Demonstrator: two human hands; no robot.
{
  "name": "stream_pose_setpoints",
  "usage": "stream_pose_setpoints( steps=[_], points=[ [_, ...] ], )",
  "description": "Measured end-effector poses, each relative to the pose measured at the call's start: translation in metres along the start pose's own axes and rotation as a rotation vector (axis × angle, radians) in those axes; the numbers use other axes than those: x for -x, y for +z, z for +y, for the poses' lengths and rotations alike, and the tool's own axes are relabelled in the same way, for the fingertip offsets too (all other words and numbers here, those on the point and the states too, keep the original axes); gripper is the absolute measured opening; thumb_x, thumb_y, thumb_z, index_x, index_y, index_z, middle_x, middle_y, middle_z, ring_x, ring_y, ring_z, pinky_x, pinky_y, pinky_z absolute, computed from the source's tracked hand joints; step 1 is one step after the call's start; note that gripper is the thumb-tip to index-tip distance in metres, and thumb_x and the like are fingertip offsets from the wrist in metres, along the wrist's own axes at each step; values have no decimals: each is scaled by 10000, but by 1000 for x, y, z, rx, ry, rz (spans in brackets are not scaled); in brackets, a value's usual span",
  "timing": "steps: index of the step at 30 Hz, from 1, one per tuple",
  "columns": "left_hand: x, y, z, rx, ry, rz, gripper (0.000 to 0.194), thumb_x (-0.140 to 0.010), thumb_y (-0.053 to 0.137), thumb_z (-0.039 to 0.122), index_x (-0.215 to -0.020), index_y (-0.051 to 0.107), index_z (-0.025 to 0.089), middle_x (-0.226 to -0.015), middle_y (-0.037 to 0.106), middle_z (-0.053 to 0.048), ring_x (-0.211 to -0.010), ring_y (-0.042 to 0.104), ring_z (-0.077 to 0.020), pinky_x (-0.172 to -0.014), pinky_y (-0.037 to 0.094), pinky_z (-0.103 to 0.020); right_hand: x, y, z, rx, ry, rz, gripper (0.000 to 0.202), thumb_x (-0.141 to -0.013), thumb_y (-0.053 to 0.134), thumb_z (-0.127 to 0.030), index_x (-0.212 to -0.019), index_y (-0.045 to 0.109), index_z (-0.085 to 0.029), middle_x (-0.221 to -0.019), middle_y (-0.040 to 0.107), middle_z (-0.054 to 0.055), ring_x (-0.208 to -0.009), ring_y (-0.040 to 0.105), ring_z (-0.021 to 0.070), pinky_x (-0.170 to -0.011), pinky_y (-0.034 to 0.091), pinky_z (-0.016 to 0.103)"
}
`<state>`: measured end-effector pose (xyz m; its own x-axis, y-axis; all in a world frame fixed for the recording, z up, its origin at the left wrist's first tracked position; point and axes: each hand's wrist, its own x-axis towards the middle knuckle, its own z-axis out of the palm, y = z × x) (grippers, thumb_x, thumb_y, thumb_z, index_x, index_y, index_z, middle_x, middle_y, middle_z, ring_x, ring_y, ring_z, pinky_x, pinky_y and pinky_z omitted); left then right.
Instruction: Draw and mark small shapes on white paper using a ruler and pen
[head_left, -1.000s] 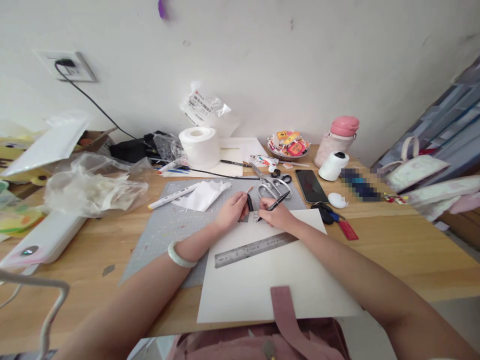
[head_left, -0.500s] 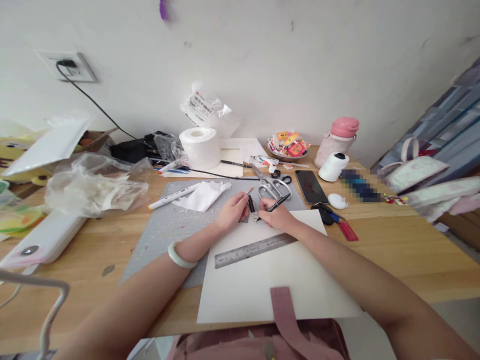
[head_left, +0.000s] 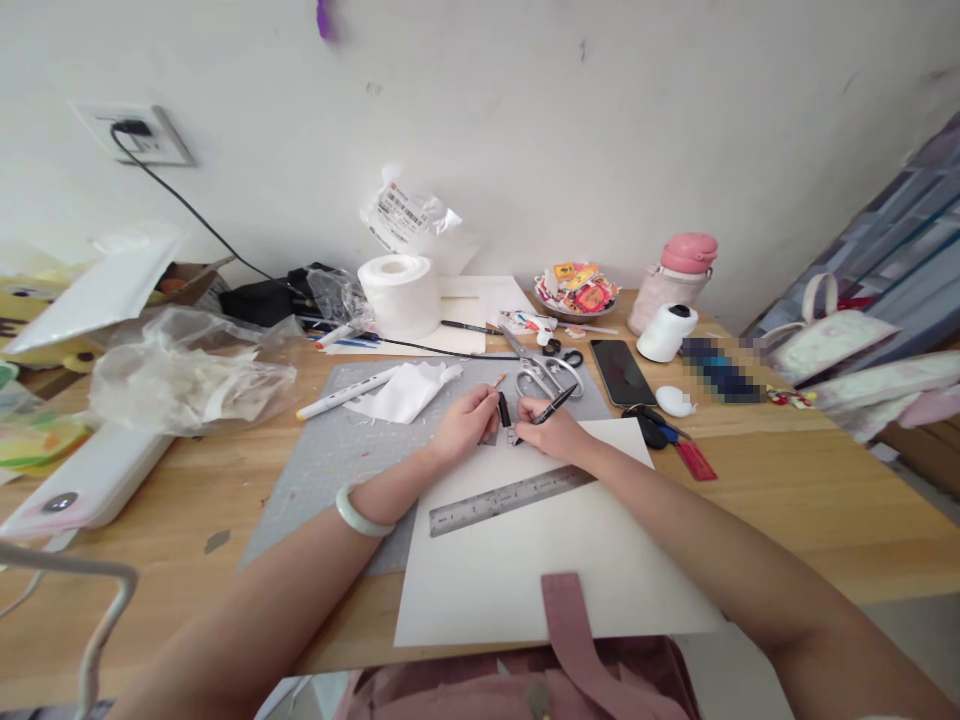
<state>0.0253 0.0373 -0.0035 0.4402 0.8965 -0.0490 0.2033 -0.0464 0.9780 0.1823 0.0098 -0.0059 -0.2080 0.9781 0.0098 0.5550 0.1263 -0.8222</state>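
The person's right hand [head_left: 553, 432] grips a slim black pen [head_left: 553, 406] in a closed writing hold, its nib down at small outlined marks [head_left: 511, 437] by the far edge of a white paper sheet [head_left: 525, 570]. Since half a second ago the pen has tipped slightly steeper while all else stays put, which suggests that the drawing is going on in small strokes. The left hand [head_left: 466, 424] is curled nearly closed just beside it, apparently pinching a black pen cap [head_left: 504, 408]; whether it also holds the thin pinkish-tipped stick [head_left: 499, 380] cannot be told. A steel ruler [head_left: 502, 503] lies slantwise across the sheet, partly under the right forearm. The sheet overlaps a grey cutting mat [head_left: 300, 510], where metal scissors [head_left: 545, 380] lie open just beyond the hands and a white marker [head_left: 346, 393] touches a crumpled white tissue [head_left: 409, 393]. Farther out on the wooden tabletop [head_left: 795, 500] are a black smartphone [head_left: 622, 372], a white thread spool [head_left: 666, 335] and a paper roll [head_left: 399, 300].
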Motion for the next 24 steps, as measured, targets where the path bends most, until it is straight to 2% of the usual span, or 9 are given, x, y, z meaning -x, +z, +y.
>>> stream_pose_setpoints(
  steps=[24],
  points=[
    [0, 1, 0, -189, 57, -50, 252, -821, 357, 359, -649, 429, 190, -476, 444, 65, -434, 408, -82, -475, 330, -199, 0, 0, -4, 9, 40, 26, 168, -628, 463, -203, -581, 301, -208, -474, 283, -72, -476, 316, 91, -479, 211, 229]
  ],
)
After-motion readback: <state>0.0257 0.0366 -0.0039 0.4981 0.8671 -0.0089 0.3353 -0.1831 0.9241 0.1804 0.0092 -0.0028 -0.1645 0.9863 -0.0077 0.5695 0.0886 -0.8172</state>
